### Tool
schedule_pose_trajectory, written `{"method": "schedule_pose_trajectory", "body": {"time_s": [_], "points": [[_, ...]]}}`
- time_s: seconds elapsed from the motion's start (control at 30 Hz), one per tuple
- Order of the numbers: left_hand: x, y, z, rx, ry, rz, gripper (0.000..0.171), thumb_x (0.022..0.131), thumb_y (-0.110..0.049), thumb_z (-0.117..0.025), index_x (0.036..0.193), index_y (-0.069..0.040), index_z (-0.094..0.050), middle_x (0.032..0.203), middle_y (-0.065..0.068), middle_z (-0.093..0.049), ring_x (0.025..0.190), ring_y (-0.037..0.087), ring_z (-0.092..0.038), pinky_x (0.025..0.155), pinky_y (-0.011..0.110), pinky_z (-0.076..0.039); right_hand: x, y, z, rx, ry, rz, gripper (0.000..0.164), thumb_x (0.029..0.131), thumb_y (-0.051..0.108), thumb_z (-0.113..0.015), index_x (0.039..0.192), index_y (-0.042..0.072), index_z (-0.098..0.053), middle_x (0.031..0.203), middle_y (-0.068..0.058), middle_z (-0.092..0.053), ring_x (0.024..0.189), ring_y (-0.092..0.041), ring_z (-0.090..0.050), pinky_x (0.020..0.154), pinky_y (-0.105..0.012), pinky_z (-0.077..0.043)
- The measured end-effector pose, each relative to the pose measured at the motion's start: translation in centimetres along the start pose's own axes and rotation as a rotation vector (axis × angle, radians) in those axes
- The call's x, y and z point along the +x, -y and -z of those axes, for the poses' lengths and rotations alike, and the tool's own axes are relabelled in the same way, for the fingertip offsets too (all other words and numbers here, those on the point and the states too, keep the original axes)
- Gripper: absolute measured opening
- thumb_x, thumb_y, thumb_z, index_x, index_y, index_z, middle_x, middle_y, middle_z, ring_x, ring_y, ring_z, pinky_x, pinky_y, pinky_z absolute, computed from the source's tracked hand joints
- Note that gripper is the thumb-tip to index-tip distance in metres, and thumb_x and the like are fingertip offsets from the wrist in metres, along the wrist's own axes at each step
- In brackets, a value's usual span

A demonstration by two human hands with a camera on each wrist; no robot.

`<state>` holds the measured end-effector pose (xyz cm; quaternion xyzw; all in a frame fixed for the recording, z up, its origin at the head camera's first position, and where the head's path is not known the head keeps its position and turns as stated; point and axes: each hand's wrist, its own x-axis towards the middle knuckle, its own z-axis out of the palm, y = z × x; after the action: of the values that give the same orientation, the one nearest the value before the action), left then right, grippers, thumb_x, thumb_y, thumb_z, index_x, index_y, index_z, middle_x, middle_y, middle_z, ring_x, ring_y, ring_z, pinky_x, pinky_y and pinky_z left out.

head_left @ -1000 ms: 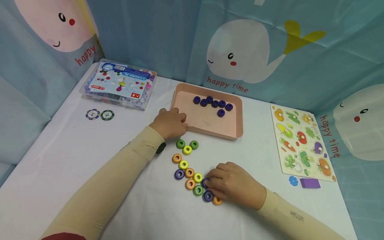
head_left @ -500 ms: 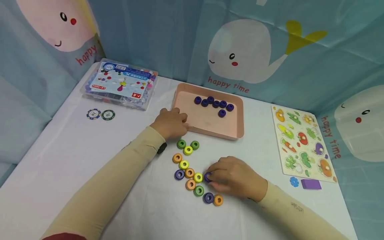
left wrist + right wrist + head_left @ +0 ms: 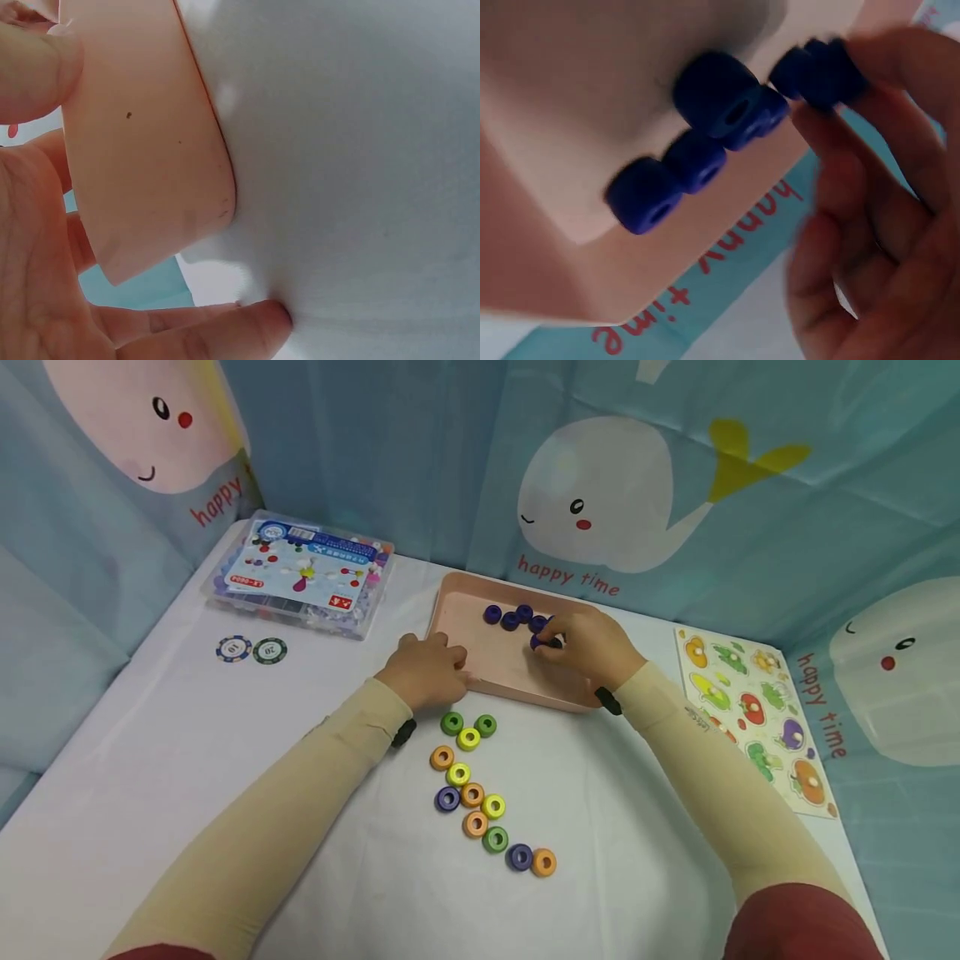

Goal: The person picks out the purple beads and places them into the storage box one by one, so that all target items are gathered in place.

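Observation:
My right hand (image 3: 588,645) reaches over the pink tray (image 3: 495,672), thumb and forefinger pinching a purple bead (image 3: 831,75). In the right wrist view this bead is blurred and overlaps others behind it. Several more purple beads (image 3: 492,614) lie in the tray, some hidden by the hand. At the tray's front left corner my left hand (image 3: 423,670) holds on, its thumb (image 3: 37,75) against the outer wall and other fingers beyond the corner. Below the tray, a crooked row of yellow (image 3: 459,774), orange (image 3: 544,862), green (image 3: 495,839) and purple beads (image 3: 447,799) lies on the white cloth.
A clear box of small parts (image 3: 300,572) stands at the back left, with two poker chips (image 3: 270,651) in front of it. A vegetable peg puzzle board (image 3: 757,714) lies at the right, partly under the right sleeve (image 3: 720,777). A blue curtain (image 3: 420,460) hangs behind.
My right hand took a purple bead from the row on the cloth and moved it up and over the tray. The left hand stays at the tray corner.

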<state>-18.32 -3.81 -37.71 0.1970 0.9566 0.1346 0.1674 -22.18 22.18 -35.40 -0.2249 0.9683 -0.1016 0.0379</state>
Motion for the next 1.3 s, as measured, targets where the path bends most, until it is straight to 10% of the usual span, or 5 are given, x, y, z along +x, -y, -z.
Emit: {"method": "schedule_pose_trajectory", "body": {"time_s": [0.73, 0.93, 1.1, 1.3], "points": [[0.0, -0.1, 0.1, 0.026, 0.0, -0.011, 0.042, 0.099, -0.043, -0.051, 0.127, -0.014, -0.063, 0.118, 0.01, -0.059, 0.105, 0.03, -0.054, 0.104, 0.052, -0.036, 0.3, 0.1, -0.1, -0.044, 0.018, -0.019, 0.019, 0.091, 0.03, -0.075, 0.103, 0.016, -0.077, 0.107, 0.0, -0.07, 0.097, -0.019, -0.06, 0.09, -0.038, -0.051], [0.1, 0.1, 0.1, 0.042, 0.013, -0.016, 0.041, 0.099, -0.043, -0.05, 0.126, -0.014, -0.063, 0.117, 0.01, -0.059, 0.104, 0.03, -0.055, 0.101, 0.052, -0.036, -3.8, 6.4, 0.4, 0.018, -0.161, 0.288, 0.011, 0.091, 0.024, -0.074, 0.098, 0.015, -0.076, 0.097, 0.002, -0.073, 0.089, -0.015, -0.064, 0.082, -0.034, -0.052], [0.3, 0.4, 0.0, 0.066, -0.006, -0.029, 0.038, 0.099, -0.043, -0.05, 0.119, -0.014, -0.064, 0.113, 0.009, -0.059, 0.102, 0.028, -0.056, 0.099, 0.051, -0.037, -7.9, 12.7, -1.6, 0.009, -0.126, 0.626, 0.011, 0.093, 0.033, -0.071, 0.097, 0.024, -0.076, 0.103, 0.011, -0.071, 0.096, -0.01, -0.062, 0.087, -0.029, -0.048], [0.4, 0.4, -0.1, 0.067, -0.005, -0.034, 0.039, 0.1, -0.044, -0.048, 0.12, -0.013, -0.063, 0.115, 0.01, -0.059, 0.105, 0.029, -0.056, 0.1, 0.052, -0.037, -9.8, 14.6, -4.1, -0.216, -0.035, 0.681, 0.015, 0.095, 0.041, -0.067, 0.097, 0.03, -0.077, 0.117, 0.012, -0.067, 0.112, -0.012, -0.056, 0.102, -0.036, -0.038]]}}
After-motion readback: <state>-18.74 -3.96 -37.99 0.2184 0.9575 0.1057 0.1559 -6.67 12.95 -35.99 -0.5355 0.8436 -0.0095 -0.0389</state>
